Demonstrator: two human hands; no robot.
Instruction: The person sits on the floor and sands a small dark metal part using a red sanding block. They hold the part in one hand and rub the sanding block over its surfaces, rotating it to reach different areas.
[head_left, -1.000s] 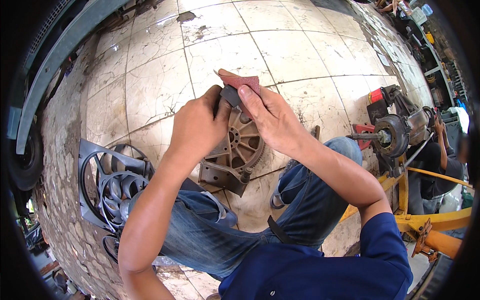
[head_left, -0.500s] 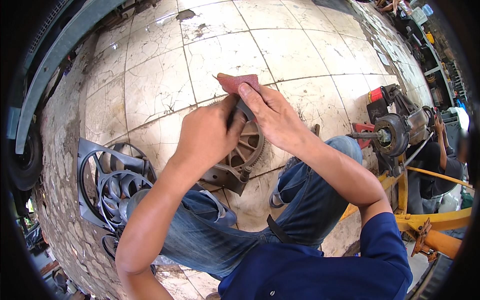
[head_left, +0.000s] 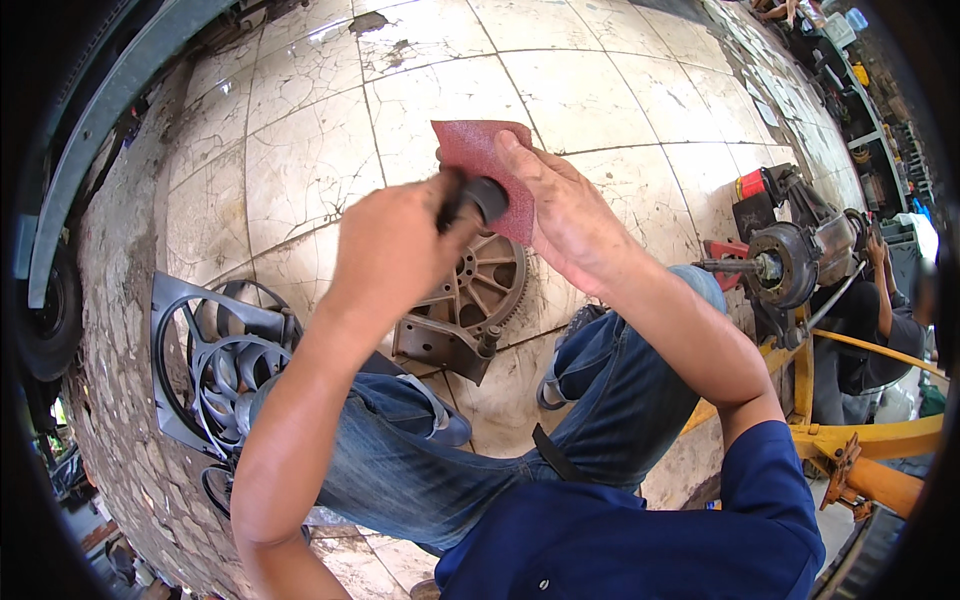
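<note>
A sheet of red sandpaper (head_left: 475,142) is pinched in my right hand (head_left: 578,215), the thumb on top and the other fingers behind it. My left hand (head_left: 390,245) has its fingers wrapped round a short dark cylindrical part (head_left: 488,200), whose round end lies against the sheet; its exact kind does not show. The left fingers are partly blurred. Below my hands, on the tiles between my feet, lies a toothed flywheel (head_left: 505,272) beside a dark metal bracket (head_left: 445,345), partly covered by my left hand and wrist.
Left of my leg lies a grey fan shroud (head_left: 172,350) with round openings. At the right, a greasy axle hub (head_left: 785,268) sits near a yellow metal frame (head_left: 870,442), and another person (head_left: 890,345) crouches beside it. Cracked floor tiles (head_left: 300,130) stretch ahead.
The sandpaper, folded over the part before, is now spread more openly. My left hand has shifted slightly left, and the end of the dark part has come into sight.
</note>
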